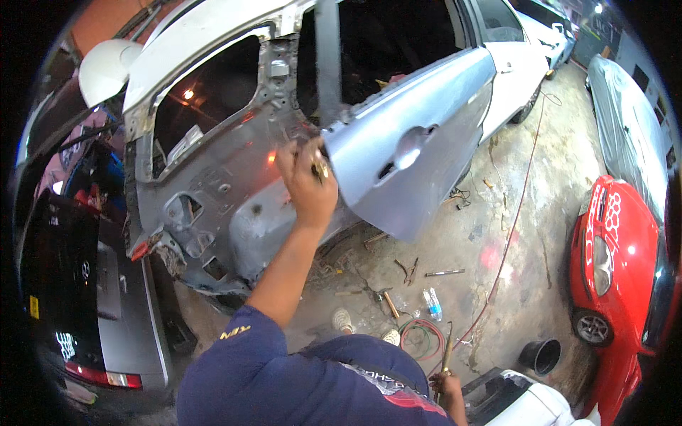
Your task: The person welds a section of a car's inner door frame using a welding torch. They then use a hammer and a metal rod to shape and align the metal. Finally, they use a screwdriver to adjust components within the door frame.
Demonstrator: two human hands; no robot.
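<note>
My left hand (311,188) is raised at the rear edge of a silver-blue car door (419,142), between it and the bare grey body panel (245,153). Its fingers are curled; a small dark and gold-coloured thing shows at them, too small to name. Low at my right side, my right hand (446,385) is closed around a gas torch (447,353), its thin metal neck pointing up. Red and green hoses (420,339) lie coiled on the floor beside the torch.
Pliers (408,271), a hammer (391,305), a thin rod (445,272) and a plastic bottle (432,304) lie on the concrete. A black bucket (540,356) and a red car (625,248) stand right; a dark car (99,284) is left. A red hose (513,234) crosses the floor.
</note>
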